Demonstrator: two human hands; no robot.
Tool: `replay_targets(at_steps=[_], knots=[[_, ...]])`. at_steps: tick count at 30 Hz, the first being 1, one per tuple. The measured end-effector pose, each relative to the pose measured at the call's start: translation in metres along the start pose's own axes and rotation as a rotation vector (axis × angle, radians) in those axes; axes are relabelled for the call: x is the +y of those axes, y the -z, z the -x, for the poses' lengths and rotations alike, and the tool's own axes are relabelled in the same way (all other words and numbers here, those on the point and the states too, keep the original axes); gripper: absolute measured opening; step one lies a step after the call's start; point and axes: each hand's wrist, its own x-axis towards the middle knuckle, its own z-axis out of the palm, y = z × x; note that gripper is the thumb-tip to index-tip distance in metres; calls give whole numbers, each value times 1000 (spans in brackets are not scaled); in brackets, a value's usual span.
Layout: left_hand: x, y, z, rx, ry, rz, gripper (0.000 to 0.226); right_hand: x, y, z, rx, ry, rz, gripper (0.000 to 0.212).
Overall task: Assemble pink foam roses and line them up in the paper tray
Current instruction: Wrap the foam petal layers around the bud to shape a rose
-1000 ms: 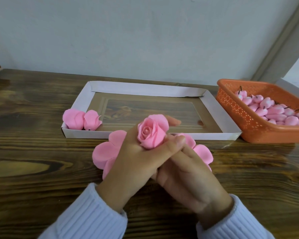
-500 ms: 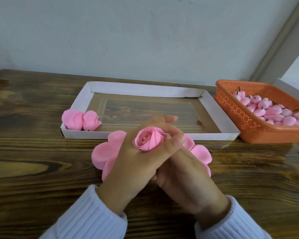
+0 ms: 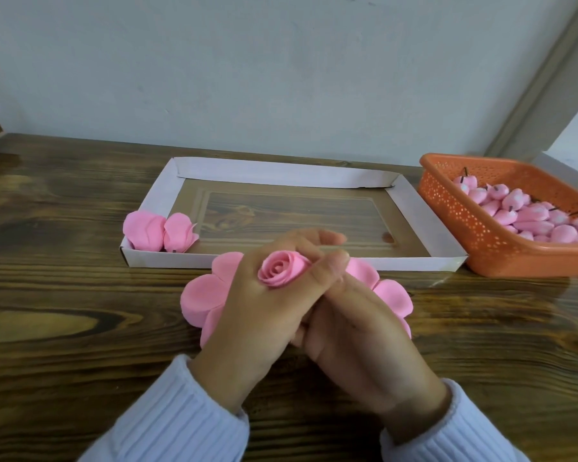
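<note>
Two hands meet over the work. The left hand (image 3: 247,315) is closed around the pink foam rose (image 3: 281,266), which stands out between its thumb and forefinger with the spiral centre facing up. The right hand (image 3: 354,331) lies against it from below. Its fingers go under the left hand and are hidden, so I cannot tell whether it grips the base of the rose or only supports it.

Under both hands, flat on the wooden table (image 3: 64,311), lies a sheet of foam petals (image 3: 202,295), with round lobes showing at both sides. I judge the step in hand is shaping the bud before the outer petals go on. The squeeze should be light and even, because foam dents easily.

Beyond, the paper tray (image 3: 411,208) holds two finished roses (image 3: 161,231) in its near left corner, touching each other; the next one belongs just beside them. An orange basket (image 3: 464,225) of buds (image 3: 531,218) stands to the right of the tray.
</note>
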Motion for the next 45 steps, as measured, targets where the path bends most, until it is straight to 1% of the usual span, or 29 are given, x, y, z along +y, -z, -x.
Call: replay_targets(at_steps=[2,3,6,7,8,10,12,14,16,17,19,20,23,25,27,28,30,33,36,38,40,42,45], knots=[[-2,1,-2,17,15,-9,2,-2,0,0,-28,10,-39,52],[-3,1,-2,3,6,-12,3,-2,1,-1,-25,5,-31,48],[-4,1,-1,-94,-71,-61,10,2,5,-3,36,-15,54,30],[-3,1,-1,-111,-86,-75,9,4,4,-3,52,-14,71,29],[-3,1,-1,-116,-93,-72,5,4,4,-3,57,-11,71,30],[-3,2,-1,-88,-95,-48,11,3,3,-3,17,-6,38,35],[-5,5,-2,-49,-82,-43,16,-2,2,-1,-43,-11,-15,52],[-5,7,-3,-76,-129,-46,14,-6,0,1,-90,2,-41,59],[-4,7,-3,-130,-203,-66,10,-7,0,3,-100,12,-49,57],[-3,7,-3,-151,-222,-84,7,-6,0,3,-91,11,-38,52],[-1,7,-2,-196,-194,-92,2,-5,1,2,-60,17,24,37],[0,7,-2,-215,-174,-91,2,-4,1,2,-39,24,70,35],[2,7,-2,-222,-177,-107,12,-2,3,1,9,4,138,48],[0,7,-3,-192,-191,-123,16,-2,3,1,2,-6,93,56],[-1,10,-4,-133,-145,-92,19,-5,1,1,-46,-2,26,62],[-2,11,-4,-119,-124,-68,22,-6,1,2,-75,5,1,61],[-2,12,-4,-126,-155,-87,22,-4,1,2,-107,28,-25,54],[0,9,-2,-161,-174,-120,18,-2,2,1,-85,26,-46,50],[1,8,-3,-185,-191,-138,17,2,4,0,-48,-29,16,39],[3,10,-4,-211,-221,-205,17,3,5,-1,-60,-53,33,42],[2,14,-8,-193,-236,-235,21,2,6,0,-94,-37,-10,39],[1,19,-10,-156,-220,-207,27,1,5,1,-134,3,-19,39],[0,19,-12,-182,-150,-222,35,4,5,1,-127,51,20,41]])
